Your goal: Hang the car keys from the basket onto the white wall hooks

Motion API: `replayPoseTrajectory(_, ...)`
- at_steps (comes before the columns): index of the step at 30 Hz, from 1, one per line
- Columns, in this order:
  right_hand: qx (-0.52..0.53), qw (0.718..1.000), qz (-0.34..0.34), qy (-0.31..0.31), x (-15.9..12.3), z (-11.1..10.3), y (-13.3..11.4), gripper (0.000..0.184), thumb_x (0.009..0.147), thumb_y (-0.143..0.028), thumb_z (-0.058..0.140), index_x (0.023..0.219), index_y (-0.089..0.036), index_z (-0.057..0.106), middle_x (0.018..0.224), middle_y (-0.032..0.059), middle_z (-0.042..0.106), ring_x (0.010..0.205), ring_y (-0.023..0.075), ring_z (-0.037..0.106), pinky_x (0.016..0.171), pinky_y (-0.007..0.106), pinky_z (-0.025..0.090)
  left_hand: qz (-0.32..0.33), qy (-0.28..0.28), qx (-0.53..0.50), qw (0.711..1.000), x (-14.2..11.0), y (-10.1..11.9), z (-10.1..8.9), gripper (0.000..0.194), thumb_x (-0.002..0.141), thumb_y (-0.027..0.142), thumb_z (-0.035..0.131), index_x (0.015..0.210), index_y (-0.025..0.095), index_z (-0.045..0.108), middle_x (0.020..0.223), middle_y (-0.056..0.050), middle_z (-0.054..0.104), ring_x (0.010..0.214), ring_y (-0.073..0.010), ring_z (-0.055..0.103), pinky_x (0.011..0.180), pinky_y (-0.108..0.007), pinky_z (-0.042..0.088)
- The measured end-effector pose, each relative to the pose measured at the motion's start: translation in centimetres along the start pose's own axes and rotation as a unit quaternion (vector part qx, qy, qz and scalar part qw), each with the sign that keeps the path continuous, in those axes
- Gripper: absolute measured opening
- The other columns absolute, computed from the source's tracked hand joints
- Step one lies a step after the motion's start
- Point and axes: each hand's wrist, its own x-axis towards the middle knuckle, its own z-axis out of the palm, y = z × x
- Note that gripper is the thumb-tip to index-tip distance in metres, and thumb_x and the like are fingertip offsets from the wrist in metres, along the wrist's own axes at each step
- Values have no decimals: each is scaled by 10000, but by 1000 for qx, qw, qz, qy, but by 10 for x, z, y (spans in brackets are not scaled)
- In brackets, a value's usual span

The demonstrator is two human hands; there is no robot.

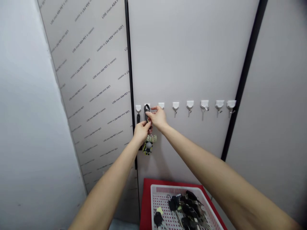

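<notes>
A keychain with a black strap loop [147, 110] is at the second wall hook from the left, its loop in front of the hook. Whether the loop is over the hook's tip, I cannot tell. My right hand [158, 117] pinches the strap from the right side. Just below, my left hand [142, 131] is closed on the lower part of the keychain by its metal ring. A small grey and black figure charm [148, 146] with yellow-green parts dangles beneath my fingers. On the leftmost hook [138, 108] hangs a black strap [138, 118], partly hidden behind my left hand.
Several white adhesive hooks [176, 105] with metal prongs run rightward along the pale panel [192, 57]. Below stands a white perforated basket [168, 188] holding several keys and black key fobs [189, 209], on a red surface [146, 198]. Dark vertical strips [130, 76] edge the panel.
</notes>
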Motion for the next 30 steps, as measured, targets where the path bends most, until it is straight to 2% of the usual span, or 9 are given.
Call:
replayPoseTrajectory(6, -93, 992, 7, -81, -9, 1, 31, 199, 584, -221, 515, 751, -141, 444, 540, -37, 464, 408, 49, 433, 454, 212, 390, -49, -11, 149, 988, -2, -31, -9, 78, 584, 181, 479, 553, 110, 492, 419, 38, 441, 393, -58, 404, 444, -195, 341)
replayPoseTrajectory(10, -100, 988, -24, -118, -28, -18, 48, 217, 607, -250, 498, 784, -135, 450, 607, -16, 490, 437, 42, 444, 466, 197, 385, 26, 51, 246, 968, -12, -38, -13, 209, 575, 152, 480, 771, 99, 533, 675, -27, 547, 577, -91, 479, 577, -222, 373)
replayPoseTrajectory(13, -114, 977, -12, -182, -57, -46, 70, 223, 622, -249, 479, 806, -125, 458, 645, -2, 501, 444, 40, 451, 471, 187, 376, 83, 94, 290, 949, -34, -52, -10, 378, 592, 165, 477, 966, 119, 449, 909, -64, 511, 762, -117, 479, 679, -242, 373)
replayPoseTrajectory(15, -157, 955, 20, -252, -84, -69, 94, 197, 614, -221, 478, 777, -110, 481, 616, 0, 506, 459, 48, 453, 493, 186, 372, 87, 65, 316, 943, -60, -71, -3, 384, 617, 164, 449, 999, 132, 421, 955, -62, 489, 805, -114, 468, 713, -242, 370)
replayPoseTrajectory(17, -219, 918, 57, -327, -114, -91, 122, 175, 595, -196, 483, 740, -100, 508, 588, 6, 517, 496, 66, 460, 515, 188, 366, 57, -25, 358, 932, -91, -98, 4, 350, 627, 155, 431, 976, 136, 439, 943, -57, 492, 802, -110, 469, 730, -241, 368)
replayPoseTrajectory(20, -302, 866, 98, -387, -154, -115, 160, 164, 598, -193, 460, 721, -115, 536, 611, 19, 550, 542, 88, 473, 517, 188, 351, 8, -160, 467, 870, -128, -141, 10, 341, 610, 164, 449, 949, 138, 474, 976, -73, 485, 904, -162, 425, 803, -283, 322)
replayPoseTrajectory(24, -384, 825, 67, -409, -188, -126, 180, 185, 593, -249, 470, 719, -150, 562, 703, 41, 581, 640, 126, 499, 560, 204, 340, -43, -145, 604, 782, -141, -176, -3, 441, 599, 97, 418, 1038, 137, 421, 1126, -109, 377, 1032, -227, 319, 858, -343, 246)
replayPoseTrajectory(26, -408, 806, 64, -423, -194, -123, 180, 195, 609, -283, 453, 711, -166, 572, 721, 48, 589, 664, 140, 508, 566, 211, 336, -75, -155, 615, 770, -137, -182, -11, 479, 602, 46, 369, 1077, 108, 379, 1144, -125, 357, 1034, -199, 331, 859, -292, 257)
replayPoseTrajectory(30, -460, 778, 76, -422, -193, -110, 176, 232, 640, -261, 410, 801, -188, 560, 747, 65, 598, 690, 167, 529, 559, 229, 340, -80, -185, 598, 776, -130, -186, -18, 490, 619, 8, 293, 1095, 103, 360, 1111, -105, 409, 1000, -144, 384, 846, -231, 279)
